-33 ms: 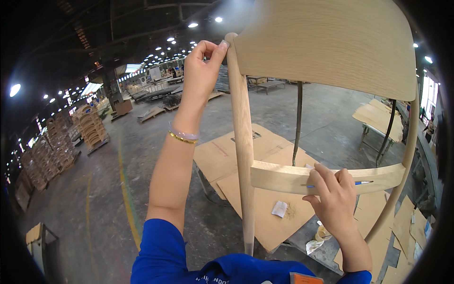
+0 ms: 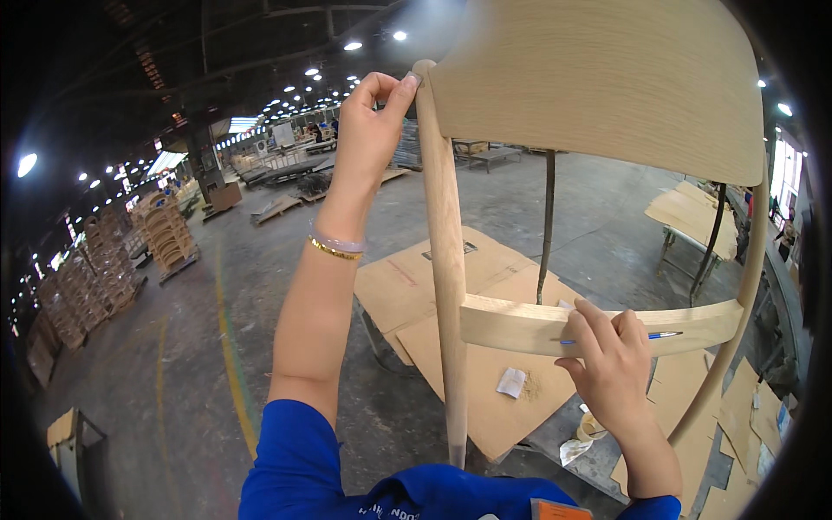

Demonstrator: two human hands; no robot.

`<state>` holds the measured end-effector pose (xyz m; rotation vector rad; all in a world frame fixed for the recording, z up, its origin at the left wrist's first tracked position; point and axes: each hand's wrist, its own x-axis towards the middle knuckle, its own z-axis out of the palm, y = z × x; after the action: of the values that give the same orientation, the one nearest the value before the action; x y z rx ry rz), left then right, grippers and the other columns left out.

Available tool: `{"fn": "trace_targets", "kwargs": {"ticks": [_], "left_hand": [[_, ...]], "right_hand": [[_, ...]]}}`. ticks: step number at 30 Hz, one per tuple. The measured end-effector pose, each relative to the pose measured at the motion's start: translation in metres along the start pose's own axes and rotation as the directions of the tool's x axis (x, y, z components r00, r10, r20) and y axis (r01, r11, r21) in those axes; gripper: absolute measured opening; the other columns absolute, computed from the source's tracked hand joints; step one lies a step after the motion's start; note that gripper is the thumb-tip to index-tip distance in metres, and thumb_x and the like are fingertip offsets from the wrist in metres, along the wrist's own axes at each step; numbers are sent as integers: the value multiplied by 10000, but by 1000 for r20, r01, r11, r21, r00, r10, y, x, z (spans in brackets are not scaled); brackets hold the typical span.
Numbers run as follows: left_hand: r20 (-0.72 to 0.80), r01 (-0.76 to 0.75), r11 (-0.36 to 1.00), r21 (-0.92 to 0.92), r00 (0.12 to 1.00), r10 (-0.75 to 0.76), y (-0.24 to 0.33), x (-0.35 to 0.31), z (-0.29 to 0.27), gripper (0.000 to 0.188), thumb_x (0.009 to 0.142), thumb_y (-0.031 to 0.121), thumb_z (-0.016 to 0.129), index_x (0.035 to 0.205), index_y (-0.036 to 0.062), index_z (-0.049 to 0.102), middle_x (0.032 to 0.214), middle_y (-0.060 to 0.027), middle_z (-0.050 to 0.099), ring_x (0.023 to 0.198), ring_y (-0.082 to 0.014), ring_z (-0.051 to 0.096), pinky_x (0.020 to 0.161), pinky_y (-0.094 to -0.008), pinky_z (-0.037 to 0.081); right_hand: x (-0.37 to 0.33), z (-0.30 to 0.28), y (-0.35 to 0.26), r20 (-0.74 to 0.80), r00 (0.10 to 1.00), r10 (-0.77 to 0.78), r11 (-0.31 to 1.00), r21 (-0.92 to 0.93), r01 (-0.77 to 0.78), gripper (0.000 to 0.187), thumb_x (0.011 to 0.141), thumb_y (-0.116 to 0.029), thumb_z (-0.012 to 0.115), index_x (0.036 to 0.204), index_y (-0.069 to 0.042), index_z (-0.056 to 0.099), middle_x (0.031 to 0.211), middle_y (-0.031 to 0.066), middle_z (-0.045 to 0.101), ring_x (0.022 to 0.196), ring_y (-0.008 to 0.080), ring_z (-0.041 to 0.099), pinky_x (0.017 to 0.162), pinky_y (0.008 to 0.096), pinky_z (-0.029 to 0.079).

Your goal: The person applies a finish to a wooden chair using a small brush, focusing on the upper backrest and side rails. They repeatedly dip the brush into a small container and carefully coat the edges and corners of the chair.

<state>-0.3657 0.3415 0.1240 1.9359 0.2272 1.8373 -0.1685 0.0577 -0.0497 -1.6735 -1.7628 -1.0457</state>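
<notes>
A pale wooden chair frame stands upright in front of me, with a broad curved backrest [image 2: 598, 87]. High at its left post [image 2: 446, 208], my left hand [image 2: 373, 113] pinches a small grey piece, perhaps sandpaper, against the wood near the rounded top. Lower down, my right hand [image 2: 611, 364] curls over the curved crossrail [image 2: 511, 328]. A thin blue-handled paintbrush [image 2: 663, 334] lies across its fingers, pointed end to the right. The fingers partly cover the brush and rail.
Below the chair, cardboard sheets [image 2: 416, 286] cover a table, bearing a crumpled white paper [image 2: 511, 382] beside some dust. A small tub [image 2: 591, 426] sits near my right forearm. Stacked chair parts [image 2: 165, 230] stand far left. Another cardboard-topped table [image 2: 689, 217] is at right.
</notes>
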Motion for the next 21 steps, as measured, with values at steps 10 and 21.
{"fn": "trace_targets", "kwargs": {"ticks": [10,21], "left_hand": [[168,166,965,-205,977,-133,17,-5,19,230,1030,303,698,916,142,581,672,87,464,563,1,434,468,-169,290],[69,121,963,-241,992,-107,29,-14,15,249,1023,291,710,883,148,561,660,93,459,542,-5,413,464,-180,290]], "right_hand": [[-7,-9,21,-18,1000,-7,996,-86,6,560,615,-69,839,1143,12,673,1272,91,701,836,269,558,772,397,482],[-9,-19,11,-8,1000,-11,998,-62,10,617,593,-73,874,1170,4,668,1267,88,702,855,278,566,787,398,493]]}}
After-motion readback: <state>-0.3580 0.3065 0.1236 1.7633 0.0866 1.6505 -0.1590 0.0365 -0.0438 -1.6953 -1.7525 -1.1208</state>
